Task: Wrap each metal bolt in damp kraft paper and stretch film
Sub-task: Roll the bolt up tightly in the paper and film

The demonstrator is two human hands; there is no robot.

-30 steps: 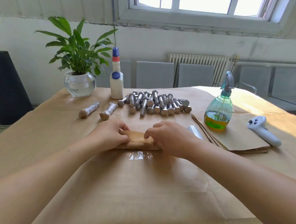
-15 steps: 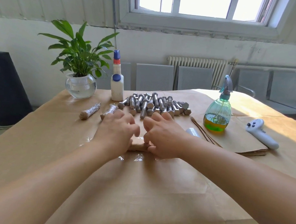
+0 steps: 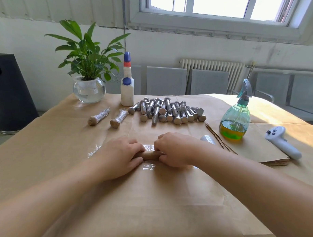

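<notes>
From the head camera, both hands are down on the worktop [image 3: 44, 150], which is covered in brown paper. The left hand [image 3: 120, 156] and the right hand [image 3: 176, 149] each curl round one end of a paper-wrapped bolt [image 3: 151, 155]. Each grip is closed round the roll, thumbs near the person and fingers over the top. The roll lies flat between the two grips on a shiny sheet of stretch film [image 3: 148, 147].

Past the grips, further from the person, is a pile of bare bolts [image 3: 168, 110]. Beyond the left grip lie two wrapped bolts [image 3: 108, 116], side by side. Just beside the right wrist is a film roll [image 3: 207, 139]. Further out on that side, a green spray bottle [image 3: 235, 119] stands on a stack of kraft paper sheets [image 3: 257, 148].
</notes>
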